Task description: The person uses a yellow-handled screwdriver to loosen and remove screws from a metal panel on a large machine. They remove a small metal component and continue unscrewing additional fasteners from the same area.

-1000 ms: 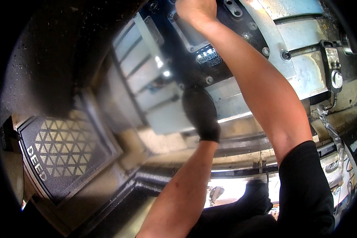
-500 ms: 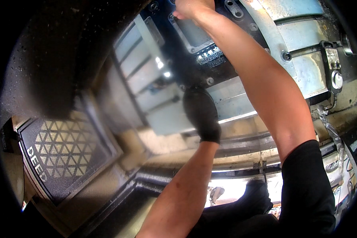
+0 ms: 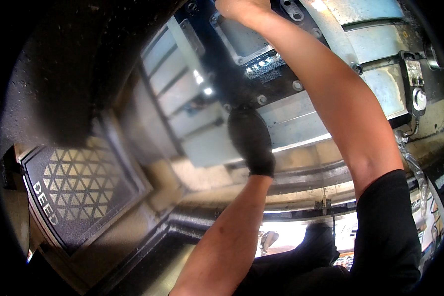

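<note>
My left hand (image 3: 249,138), in a black glove, reaches to the near edge of a dark metal plate (image 3: 232,81). Its fingers blend into the dark surface, so their pose is unclear. At the top edge of the view is my bare right hand (image 3: 242,7), over the far part of the same plate. The picture's edge cuts off most of its fingers, and whatever they hold or touch is hidden. Between the hands, the plate has a rectangular framed recess (image 3: 246,42), bolt holes and a patch of shiny wet-looking marks.
Under the plate lies a slotted pale metal machine bed (image 3: 293,121). A control box with a round knob (image 3: 419,99) and a cable stands at the right. A dark panel with a triangle pattern (image 3: 79,185) is at the lower left. A blurred black mass (image 3: 59,74) fills the upper left.
My right hand has shifted slightly up, and its forearm and elbow have swung to the right, uncovering more of the plate's near edge. My left hand has stayed in place.
</note>
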